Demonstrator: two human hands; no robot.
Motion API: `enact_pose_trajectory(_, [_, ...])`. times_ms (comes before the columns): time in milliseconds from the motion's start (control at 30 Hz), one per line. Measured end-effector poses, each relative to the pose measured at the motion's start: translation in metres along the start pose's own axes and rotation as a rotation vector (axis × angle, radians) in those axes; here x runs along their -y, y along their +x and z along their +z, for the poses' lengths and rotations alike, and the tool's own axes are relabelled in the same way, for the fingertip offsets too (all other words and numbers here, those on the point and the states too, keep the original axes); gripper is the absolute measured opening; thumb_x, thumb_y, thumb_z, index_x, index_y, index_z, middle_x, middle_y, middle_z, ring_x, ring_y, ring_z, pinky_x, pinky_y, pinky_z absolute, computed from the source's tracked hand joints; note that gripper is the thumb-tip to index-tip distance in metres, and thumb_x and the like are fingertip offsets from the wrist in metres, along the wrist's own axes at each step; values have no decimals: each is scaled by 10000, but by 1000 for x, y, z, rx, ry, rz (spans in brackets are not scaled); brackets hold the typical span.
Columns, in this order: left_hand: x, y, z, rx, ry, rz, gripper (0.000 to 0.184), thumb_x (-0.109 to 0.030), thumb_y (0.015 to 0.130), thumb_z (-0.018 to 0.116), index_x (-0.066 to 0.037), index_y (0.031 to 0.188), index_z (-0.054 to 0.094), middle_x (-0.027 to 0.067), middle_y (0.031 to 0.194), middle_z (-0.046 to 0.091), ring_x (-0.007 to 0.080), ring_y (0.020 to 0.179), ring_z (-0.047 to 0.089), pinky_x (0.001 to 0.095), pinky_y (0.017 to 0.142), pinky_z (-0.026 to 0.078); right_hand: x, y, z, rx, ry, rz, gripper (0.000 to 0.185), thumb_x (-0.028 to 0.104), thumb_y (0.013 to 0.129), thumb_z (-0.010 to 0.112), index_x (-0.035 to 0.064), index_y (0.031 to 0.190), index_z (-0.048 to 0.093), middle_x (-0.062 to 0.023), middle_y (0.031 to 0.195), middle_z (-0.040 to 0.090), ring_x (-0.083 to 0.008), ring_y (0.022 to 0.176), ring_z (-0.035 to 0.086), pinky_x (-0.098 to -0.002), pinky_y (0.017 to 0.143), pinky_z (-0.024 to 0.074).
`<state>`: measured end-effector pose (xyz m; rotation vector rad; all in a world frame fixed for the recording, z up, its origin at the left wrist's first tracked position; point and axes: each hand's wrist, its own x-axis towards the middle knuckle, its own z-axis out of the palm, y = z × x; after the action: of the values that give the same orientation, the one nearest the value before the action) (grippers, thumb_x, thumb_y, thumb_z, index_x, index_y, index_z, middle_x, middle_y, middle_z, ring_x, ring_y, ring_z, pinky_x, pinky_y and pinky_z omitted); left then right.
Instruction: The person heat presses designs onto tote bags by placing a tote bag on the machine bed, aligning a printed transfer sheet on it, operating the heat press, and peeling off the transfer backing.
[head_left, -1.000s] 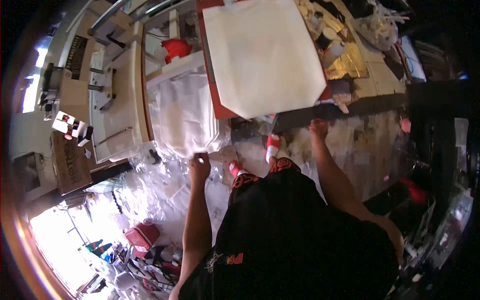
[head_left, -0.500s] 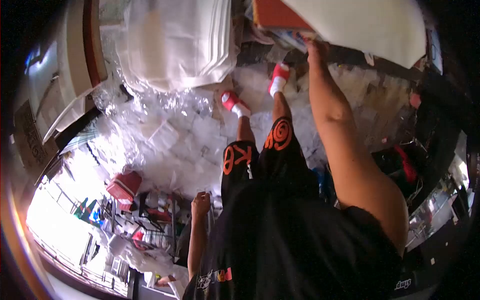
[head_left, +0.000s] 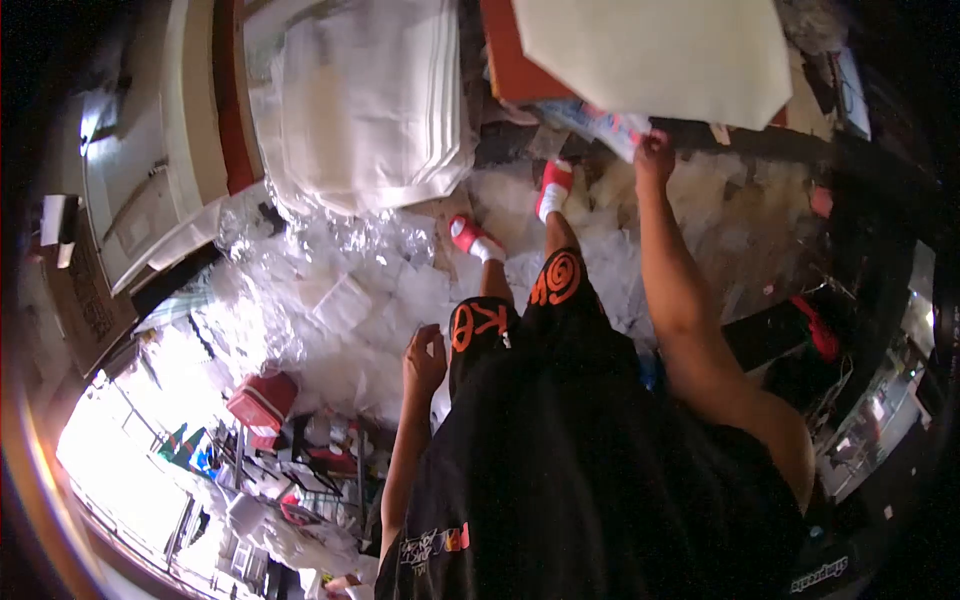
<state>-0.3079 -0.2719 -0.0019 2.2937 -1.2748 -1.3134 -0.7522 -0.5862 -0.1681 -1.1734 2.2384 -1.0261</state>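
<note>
My right hand (head_left: 655,158) reaches forward, its fingers closed on the near edge of a plastic bag (head_left: 600,122) with blue and red print. Most of that bag is hidden beneath a pale sheet (head_left: 660,55) with cut corners and a red-orange board (head_left: 505,50). My left hand (head_left: 425,362) hangs low beside my shorts, fingers loosely bent, with a gap showing between thumb and fingers. Nothing can be seen in it.
Stacked white sheets (head_left: 365,100) stand left of my red shoes (head_left: 555,180). Crumpled clear plastic (head_left: 250,310) and white scraps cover the floor. A red box (head_left: 262,402) and a metal rack are at lower left. Dark furniture lines the right side.
My right hand has come back toward me, and more of the printed bag shows beside it. My left hand has moved slightly up and right. The whole view has shifted a little.
</note>
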Motion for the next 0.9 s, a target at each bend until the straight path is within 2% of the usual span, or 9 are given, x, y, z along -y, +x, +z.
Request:
enact_pose_trajectory(100, [-48,34,16,-3,-59,179,211,-153,919,588,-13,1060,659,193,1023,696,348,976,677,418,861,525,0,0,-8,-22,538,195,114,147,862,685,50,840,628,-80,791,675,-209,715,655,-369,711,523])
enact_pose_trajectory(133, [-65,44,20,45,-82,241,211,-154,917,589,-12,1058,657,198,1025,693,353,978,674,418,861,524,-17,8,-3,-42,483,234,118,138,845,698,49,809,628,-81,788,677,-212,709,651,-373,712,522])
enact_pose_trajectory(267, [-113,63,37,57,-119,207,218,-173,913,598,-24,1059,662,203,1022,688,365,979,666,418,856,525,-133,51,43,206,-1080,-311,163,103,780,750,48,686,628,-84,773,685,-223,683,636,-387,715,520])
enact_pose_trajectory(467, [-111,48,50,184,-35,97,271,-217,942,611,-4,1106,650,183,1054,698,321,980,685,403,858,539,-58,23,82,80,-437,-431,372,282,858,648,23,1125,639,-193,1111,672,-365,1019,634,-511,843,502])
enact_pose_trajectory(567, [-79,47,68,229,37,178,270,-225,943,617,-10,1101,654,179,1059,700,319,971,688,401,843,541,-15,25,65,131,-481,-280,341,283,911,565,17,1104,655,-232,1090,672,-399,1038,627,-490,851,512])
enact_pose_trajectory(633, [-98,57,65,211,48,227,262,-219,942,620,-12,1100,654,175,1057,702,313,976,690,399,836,541,-9,38,41,70,-402,-392,343,287,913,557,22,1108,654,-227,1079,673,-399,1026,627,-493,840,511])
enact_pose_trajectory(700, [-121,60,61,190,52,265,255,-213,942,622,-15,1099,655,171,1054,705,308,981,691,397,829,541,-4,41,-2,164,-652,-688,257,231,913,562,31,1057,637,-204,993,675,-402,937,636,-490,779,505])
enact_pose_trajectory(767, [-150,75,60,145,-81,241,247,-188,924,588,-19,1089,659,201,1058,695,347,1008,679,412,871,535,59,10,-63,308,-201,-161,166,148,892,591,35,1010,616,-189,918,663,-392,869,642,-477,748,501])
enact_pose_trajectory(900, [-175,111,65,138,-54,187,231,-194,973,588,-21,1113,651,158,1067,710,257,1007,693,370,819,542,191,-11,-189,1077,10,-470,164,78,845,671,26,986,605,-173,850,649,-339,809,654,-412,713,510])
